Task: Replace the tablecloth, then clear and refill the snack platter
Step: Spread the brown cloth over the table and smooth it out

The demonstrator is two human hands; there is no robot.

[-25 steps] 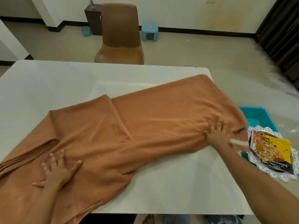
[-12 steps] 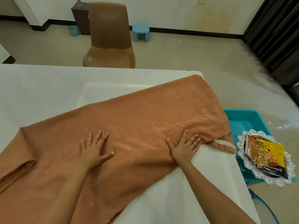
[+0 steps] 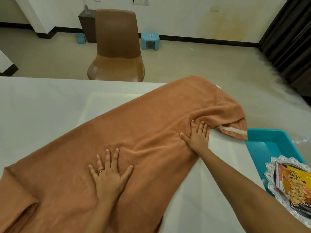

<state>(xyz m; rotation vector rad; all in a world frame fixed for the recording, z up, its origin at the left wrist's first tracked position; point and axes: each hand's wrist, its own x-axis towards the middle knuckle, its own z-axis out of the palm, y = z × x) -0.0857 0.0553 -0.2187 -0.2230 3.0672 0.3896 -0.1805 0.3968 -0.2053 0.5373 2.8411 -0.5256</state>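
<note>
An orange-brown tablecloth [image 3: 151,125] lies diagonally across the white table [image 3: 42,106], from the near left to the far right corner, where it hangs over the edge. My left hand [image 3: 109,172] lies flat on the cloth near its middle, fingers spread. My right hand [image 3: 197,134] presses flat on the cloth's near edge by the right side of the table, and folds bunch up in front of its fingers. A silver snack platter [image 3: 272,167] with a yellow snack packet [image 3: 296,184] on it sits at the right, off the table.
The platter rests on a teal tray [image 3: 272,142] below the table's right edge. A brown chair [image 3: 117,47] stands behind the table. A small blue stool [image 3: 150,40] and a dark cabinet [image 3: 87,24] are by the far wall. Dark curtains [image 3: 289,39] hang at the right.
Both hands slid to the right and away from me across the cloth, pushing it toward the far right corner. New folds have bunched up ahead of my right hand.
</note>
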